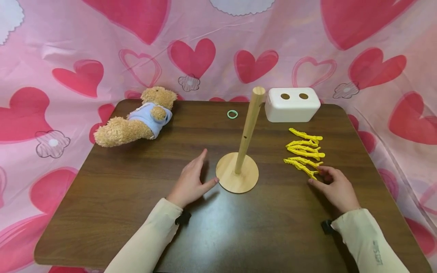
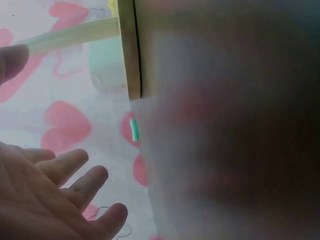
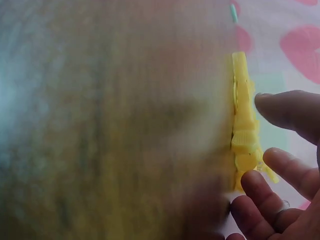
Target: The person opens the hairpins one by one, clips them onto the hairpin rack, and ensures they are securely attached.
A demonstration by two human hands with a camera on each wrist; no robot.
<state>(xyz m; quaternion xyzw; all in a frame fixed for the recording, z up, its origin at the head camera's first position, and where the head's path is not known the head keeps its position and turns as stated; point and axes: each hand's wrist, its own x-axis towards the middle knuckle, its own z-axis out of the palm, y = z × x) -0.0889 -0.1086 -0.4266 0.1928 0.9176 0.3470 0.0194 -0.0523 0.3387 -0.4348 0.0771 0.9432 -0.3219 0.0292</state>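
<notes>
A wooden stand (image 1: 250,121) with a round base and an upright pole stands mid-table. My left hand (image 1: 191,182) hovers at the left of its base, fingers spread and holding nothing; the thumb tip is at the base's rim, though contact is unclear. In the left wrist view, the left hand (image 2: 55,190) shows its palm and extended fingers. Several yellow alligator hair clips (image 1: 304,151) lie in a column on the right. At the nearest clip (image 3: 245,120) my right hand (image 1: 338,189) has its thumb and fingers parted around the handle end, without a visible pinch.
A white box (image 1: 293,110) with two round holes in its top stands at the back right. A mint-green ring (image 1: 232,114) lies near the back edge. On the back left lies a teddy bear (image 1: 143,115) in a blue top. A pink heart-patterned cloth (image 1: 218,30) hangs behind the table.
</notes>
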